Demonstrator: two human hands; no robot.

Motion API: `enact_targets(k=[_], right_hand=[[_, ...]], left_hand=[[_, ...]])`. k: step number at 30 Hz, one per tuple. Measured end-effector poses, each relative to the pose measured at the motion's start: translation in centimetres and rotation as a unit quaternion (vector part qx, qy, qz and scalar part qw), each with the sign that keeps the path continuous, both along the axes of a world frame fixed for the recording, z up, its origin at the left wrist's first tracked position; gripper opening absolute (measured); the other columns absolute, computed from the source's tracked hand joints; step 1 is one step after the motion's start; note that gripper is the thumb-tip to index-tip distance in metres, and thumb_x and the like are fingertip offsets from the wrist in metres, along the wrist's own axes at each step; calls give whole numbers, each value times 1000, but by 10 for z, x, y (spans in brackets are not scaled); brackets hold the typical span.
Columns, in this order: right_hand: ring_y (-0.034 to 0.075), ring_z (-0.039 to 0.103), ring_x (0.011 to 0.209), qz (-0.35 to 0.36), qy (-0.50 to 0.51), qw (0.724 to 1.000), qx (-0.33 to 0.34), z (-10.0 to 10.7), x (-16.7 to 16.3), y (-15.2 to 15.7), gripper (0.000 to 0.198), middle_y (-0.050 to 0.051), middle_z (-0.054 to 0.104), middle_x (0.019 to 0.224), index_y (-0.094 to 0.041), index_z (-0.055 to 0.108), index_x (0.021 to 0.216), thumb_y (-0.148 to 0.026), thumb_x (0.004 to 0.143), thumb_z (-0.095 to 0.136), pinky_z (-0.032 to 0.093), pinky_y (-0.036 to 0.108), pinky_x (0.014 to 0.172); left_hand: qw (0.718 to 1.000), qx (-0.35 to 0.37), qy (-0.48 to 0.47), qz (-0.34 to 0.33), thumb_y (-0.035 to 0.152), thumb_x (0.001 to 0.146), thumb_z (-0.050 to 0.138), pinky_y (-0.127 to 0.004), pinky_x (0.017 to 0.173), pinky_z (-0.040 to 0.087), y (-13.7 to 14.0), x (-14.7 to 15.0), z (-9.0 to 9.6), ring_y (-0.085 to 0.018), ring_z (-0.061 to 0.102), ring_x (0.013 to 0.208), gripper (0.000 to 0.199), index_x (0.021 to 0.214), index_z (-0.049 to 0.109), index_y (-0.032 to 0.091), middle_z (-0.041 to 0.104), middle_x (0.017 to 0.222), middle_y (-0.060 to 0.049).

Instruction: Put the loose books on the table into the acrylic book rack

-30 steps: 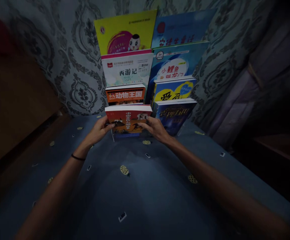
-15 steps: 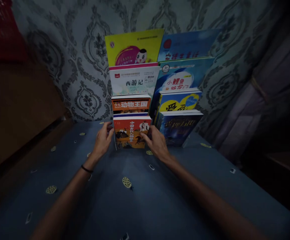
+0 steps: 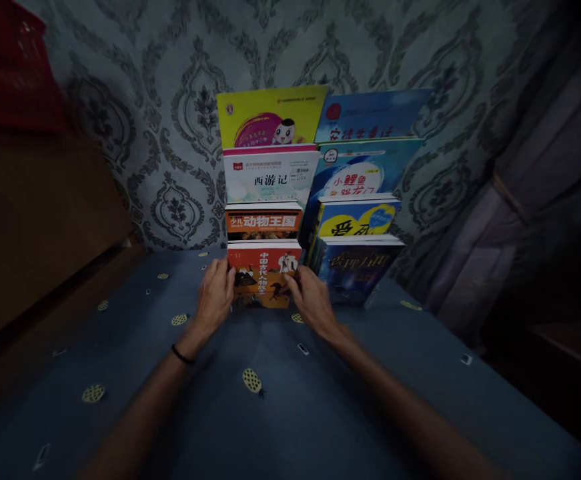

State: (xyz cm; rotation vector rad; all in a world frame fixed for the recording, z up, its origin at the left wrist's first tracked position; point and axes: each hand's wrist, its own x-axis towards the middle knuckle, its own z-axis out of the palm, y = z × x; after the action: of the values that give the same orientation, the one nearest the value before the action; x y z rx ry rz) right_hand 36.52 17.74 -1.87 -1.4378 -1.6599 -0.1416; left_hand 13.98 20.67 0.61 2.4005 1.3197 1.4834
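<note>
An orange-red book point(image 3: 263, 277) stands upright at the front of the left row of books. My left hand point(image 3: 215, 293), with a dark band at its wrist, presses its fingers along the book's left edge. At the right edge, my right hand point(image 3: 315, 303) grips it, thumb on the front cover and other fingers out of sight behind. Rising in steps behind it are an orange animal book point(image 3: 264, 221), a white book point(image 3: 270, 175) and a yellow book point(image 3: 270, 120). Beside my right hand stands a dark blue book point(image 3: 357, 273), front of the right row.
Behind that dark blue book are a yellow-and-blue book point(image 3: 357, 218), a teal book point(image 3: 365, 170) and a blue book point(image 3: 375, 113). A patterned wall point(image 3: 170, 133) backs them. A brown box point(image 3: 40, 227) with a red basket point(image 3: 15, 67) sits left; a tied curtain point(image 3: 490, 220) hangs right.
My left hand has come in from beside the orange-red book to its left edge. My right hand stays at the right edge. The view has tilted slightly up.
</note>
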Motion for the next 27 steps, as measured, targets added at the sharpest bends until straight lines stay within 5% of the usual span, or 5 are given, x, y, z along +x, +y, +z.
enact_targets(k=[12,21,27], right_hand=[[25,61,76,-8,-6,1000,3,1,-1,-2,26,9,64,83,-24,49,84,-43,100,40,45,34,66],[24,60,69,13,15,1000,-12,-3,3,-1,34,7,63,76,-25,49,83,-54,98,39,45,34,62],[26,62,71,3,18,1000,-25,-7,3,1,38,9,65,78,-25,50,85,-58,97,38,47,36,64]], left_hand=[[999,-18,-36,-19,22,101,38,-34,81,48,0,4,2,-22,57,87,21,104,58,19,58,94,-7],[997,-20,-65,-23,19,100,42,-39,91,49,5,4,-3,-25,62,103,27,123,55,18,65,111,-11],[997,-28,-60,-27,16,98,43,-37,87,50,7,2,-3,-25,63,98,21,112,58,19,66,103,-9]])
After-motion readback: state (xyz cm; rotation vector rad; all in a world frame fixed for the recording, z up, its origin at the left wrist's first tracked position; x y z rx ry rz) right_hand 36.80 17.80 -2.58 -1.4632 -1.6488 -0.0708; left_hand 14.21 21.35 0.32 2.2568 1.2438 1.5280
